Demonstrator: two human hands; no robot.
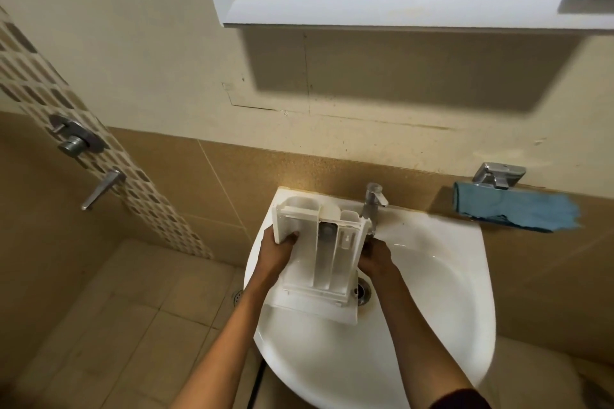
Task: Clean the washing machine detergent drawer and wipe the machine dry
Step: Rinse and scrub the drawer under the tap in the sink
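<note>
A white plastic detergent drawer [320, 256] with several compartments lies tilted over the left part of a white sink [432, 292], its far end up near the tap [373, 201]. My left hand [277, 251] grips the drawer's left wall, fingers curled over the edge. My right hand [375, 254] holds the drawer's right side, partly hidden behind it. A blue cloth [511, 211] hangs from a chrome holder on the wall to the right of the sink.
A white mirror cabinet [398, 7] juts out above the sink. Shower valves [76, 139] and a lever handle [101, 188] sit on the tiled wall at left. The sink drain [362, 290] shows beside the drawer. Tiled floor with a floor drain lies lower left.
</note>
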